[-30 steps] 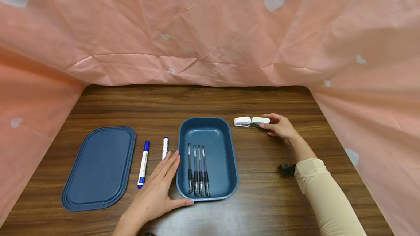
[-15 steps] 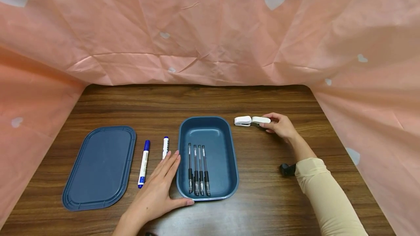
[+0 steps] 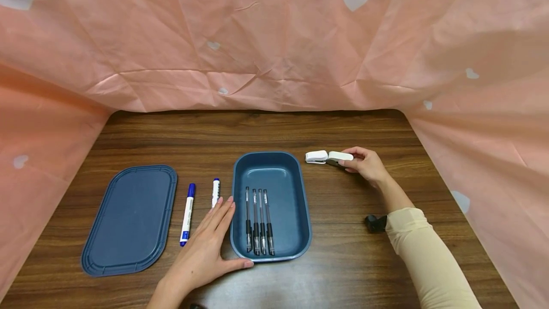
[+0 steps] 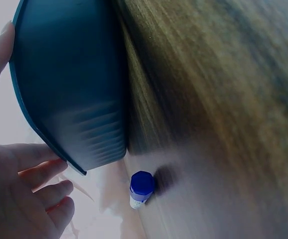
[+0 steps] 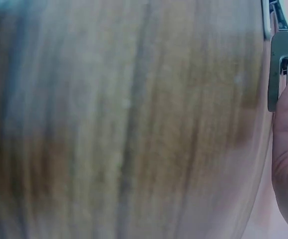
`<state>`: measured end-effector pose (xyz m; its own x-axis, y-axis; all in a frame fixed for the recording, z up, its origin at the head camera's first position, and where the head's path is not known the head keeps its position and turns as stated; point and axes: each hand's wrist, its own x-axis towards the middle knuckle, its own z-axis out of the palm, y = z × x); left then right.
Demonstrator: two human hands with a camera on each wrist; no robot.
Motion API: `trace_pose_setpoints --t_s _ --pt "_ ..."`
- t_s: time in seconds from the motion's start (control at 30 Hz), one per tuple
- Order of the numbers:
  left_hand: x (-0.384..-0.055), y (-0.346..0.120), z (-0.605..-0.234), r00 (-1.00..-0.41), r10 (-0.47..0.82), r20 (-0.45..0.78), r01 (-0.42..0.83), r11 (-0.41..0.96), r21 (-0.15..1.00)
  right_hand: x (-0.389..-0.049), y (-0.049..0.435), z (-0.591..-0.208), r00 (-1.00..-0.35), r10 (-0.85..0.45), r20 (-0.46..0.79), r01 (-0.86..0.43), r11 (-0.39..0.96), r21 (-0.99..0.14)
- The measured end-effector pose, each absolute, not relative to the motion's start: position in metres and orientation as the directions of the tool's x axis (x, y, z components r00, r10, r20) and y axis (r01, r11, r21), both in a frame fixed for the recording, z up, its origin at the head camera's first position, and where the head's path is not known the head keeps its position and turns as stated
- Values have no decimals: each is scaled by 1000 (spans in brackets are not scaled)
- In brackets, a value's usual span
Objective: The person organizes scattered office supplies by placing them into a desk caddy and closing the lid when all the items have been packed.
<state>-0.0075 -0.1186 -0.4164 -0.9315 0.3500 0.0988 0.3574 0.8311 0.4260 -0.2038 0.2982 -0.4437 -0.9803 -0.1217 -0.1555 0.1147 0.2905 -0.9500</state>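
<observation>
- The blue box (image 3: 287, 204) sits on the brown wood-grain tabletop (image 3: 343, 252), its long sides running away from the person.
- The left hand (image 3: 205, 252) rests on the box: its fingers are straight and lie against the left rim, with the thumb at the near left corner.
- The right hand (image 3: 366, 165), beyond the box's right side and level with its far end, pinches a white stapler (image 3: 340, 156) between thumb and fingers.
- A second white stapler (image 3: 316, 156) lies between the box's far right corner and the held one, end to end with it; whether the two touch, I cannot tell.
- Four black pens (image 3: 256, 238) lie side by side in the box, along its left half, their black grips toward the box's near end.
- A marker (image 3: 216, 192) with a blue end lies just left of the box, partly hidden by the left hand.
- Another blue-and-white marker (image 3: 187, 213) lies farther left of the box, whole in view.
- The blue lid (image 3: 130, 218) lies flat, well left of the box and past both markers.
- A cream sleeve (image 3: 429, 256) covers the right forearm, to the box's right.
- A pink curtain (image 3: 274, 37) with pale hearts hangs behind the box and at both sides.
</observation>
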Motion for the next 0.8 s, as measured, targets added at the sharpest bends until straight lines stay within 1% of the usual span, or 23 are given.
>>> trace_pose_setpoints --t_s 0.2,0.33,0.53,0.8 --pt "-8 -119 -416 -929 358 99 365 829 423 -201 296 -428 -991 -84 -107 80 273 -959" --pt "-9 -119 -416 -928 360 100 368 831 418 -201 283 -411 -995 -77 -56 35 248 -968" --pt "-12 -118 -417 -928 359 104 367 824 432 -204 244 -378 -985 -167 37 -78 251 -965" --pt "-16 -116 -419 -929 357 100 362 819 445 -199 186 -346 -940 -335 71 -171 282 -944"
